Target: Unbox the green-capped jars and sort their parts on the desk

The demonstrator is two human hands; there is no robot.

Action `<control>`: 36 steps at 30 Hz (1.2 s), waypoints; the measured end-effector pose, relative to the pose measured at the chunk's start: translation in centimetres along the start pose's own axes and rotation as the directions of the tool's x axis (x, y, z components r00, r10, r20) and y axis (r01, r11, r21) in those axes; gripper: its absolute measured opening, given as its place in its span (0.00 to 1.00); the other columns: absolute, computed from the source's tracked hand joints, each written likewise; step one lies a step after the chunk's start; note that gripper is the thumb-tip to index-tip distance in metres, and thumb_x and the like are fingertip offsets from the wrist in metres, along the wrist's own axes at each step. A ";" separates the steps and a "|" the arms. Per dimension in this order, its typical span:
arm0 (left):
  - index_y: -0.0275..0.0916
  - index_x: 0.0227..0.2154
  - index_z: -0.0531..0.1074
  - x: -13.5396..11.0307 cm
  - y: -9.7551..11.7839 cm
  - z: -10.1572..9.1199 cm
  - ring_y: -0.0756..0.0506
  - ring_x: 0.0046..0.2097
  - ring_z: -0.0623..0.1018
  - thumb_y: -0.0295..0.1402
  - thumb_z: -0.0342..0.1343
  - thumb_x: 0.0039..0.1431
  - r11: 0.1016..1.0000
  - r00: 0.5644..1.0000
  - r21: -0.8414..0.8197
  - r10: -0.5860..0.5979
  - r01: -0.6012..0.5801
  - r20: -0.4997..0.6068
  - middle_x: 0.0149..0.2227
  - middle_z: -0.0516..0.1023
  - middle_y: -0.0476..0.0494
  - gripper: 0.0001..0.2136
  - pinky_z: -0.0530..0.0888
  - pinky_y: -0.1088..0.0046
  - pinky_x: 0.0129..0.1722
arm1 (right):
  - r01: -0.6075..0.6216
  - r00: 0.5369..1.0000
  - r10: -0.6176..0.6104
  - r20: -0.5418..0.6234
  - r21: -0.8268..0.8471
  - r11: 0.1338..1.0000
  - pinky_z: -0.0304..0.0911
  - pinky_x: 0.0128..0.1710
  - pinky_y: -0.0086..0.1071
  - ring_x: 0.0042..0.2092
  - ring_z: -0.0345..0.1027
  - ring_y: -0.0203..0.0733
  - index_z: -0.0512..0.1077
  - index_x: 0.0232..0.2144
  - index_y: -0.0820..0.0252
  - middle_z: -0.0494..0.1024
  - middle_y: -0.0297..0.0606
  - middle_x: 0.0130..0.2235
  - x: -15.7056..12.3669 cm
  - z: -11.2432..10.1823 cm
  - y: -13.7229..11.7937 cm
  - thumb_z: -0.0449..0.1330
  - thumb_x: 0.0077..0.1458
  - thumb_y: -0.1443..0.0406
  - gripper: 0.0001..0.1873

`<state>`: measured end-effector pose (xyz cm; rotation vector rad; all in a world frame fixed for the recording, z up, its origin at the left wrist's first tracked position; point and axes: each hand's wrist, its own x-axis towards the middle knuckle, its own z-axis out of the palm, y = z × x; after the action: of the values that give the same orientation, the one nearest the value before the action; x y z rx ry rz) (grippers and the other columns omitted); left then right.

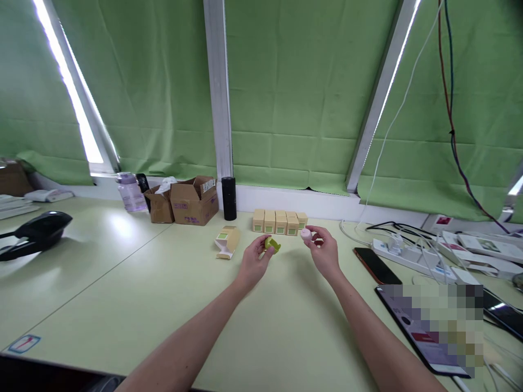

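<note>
As the head view, dialled from the shell, records: left hand (252, 262), thumb and fingers pinching one green, jagged-rimmed shell (270, 244); right hand (326, 251), fingertips narrow, holding one small pink piece (305, 234), between 2 and 3 o'clock. Opened carton (232, 239), 9 o'clock. Small boxes (281, 223), clustered, around 12. Cardboard box (192, 209), 10. Dark phone (378, 265), between 3 and 4.

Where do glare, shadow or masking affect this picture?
Head view: glare on the pale green tabletop, left; overexposed strips beside the green fabric blinds; shadow near the right hand; blocky pixelation over much of the flat black-edged tablet; the small pale pink rounded piece shows little detail.
</note>
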<state>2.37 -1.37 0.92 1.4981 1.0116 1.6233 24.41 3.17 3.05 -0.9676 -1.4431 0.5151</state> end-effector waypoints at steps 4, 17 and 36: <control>0.37 0.53 0.73 -0.1 0.1 0.0 0.40 0.53 0.81 0.44 0.65 0.61 0.999 1.000 0.028 0.025 -0.025 0.003 0.51 0.80 0.36 0.22 0.78 0.56 0.57 | 0.325 0.940 -0.239 0.242 -0.434 0.840 0.67 0.45 0.45 0.45 0.70 0.50 0.74 0.50 0.55 0.80 0.43 0.50 0.4 0.1 1.8 0.55 0.56 0.73 0.21; 0.38 0.53 0.73 -0.2 0.2 0.2 0.40 0.53 0.81 0.42 0.65 0.62 0.996 1.000 0.079 0.031 -0.031 0.003 0.50 0.80 0.37 0.21 0.78 0.56 0.57 | 0.413 0.909 -0.234 0.345 -0.664 0.623 0.58 0.45 0.44 0.47 0.66 0.54 0.75 0.46 0.55 0.83 0.44 0.42 -0.5 1.9 5.7 0.55 0.51 0.80 0.24; 0.41 0.47 0.67 -0.3 1.4 0.4 0.44 0.49 0.81 0.40 0.72 0.54 0.957 0.997 -0.287 -0.025 0.047 0.078 0.46 0.81 0.41 0.24 0.76 0.64 0.53 | 0.374 0.927 -0.338 0.163 -0.344 0.861 0.68 0.48 0.49 0.51 0.67 0.55 0.69 0.50 0.55 0.78 0.44 0.48 -4.5 3.8 0.1 0.58 0.51 0.74 0.23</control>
<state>2.83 -2.22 2.02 1.3229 0.7206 1.5999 20.30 0.47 -0.20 -0.9422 -1.8012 0.0104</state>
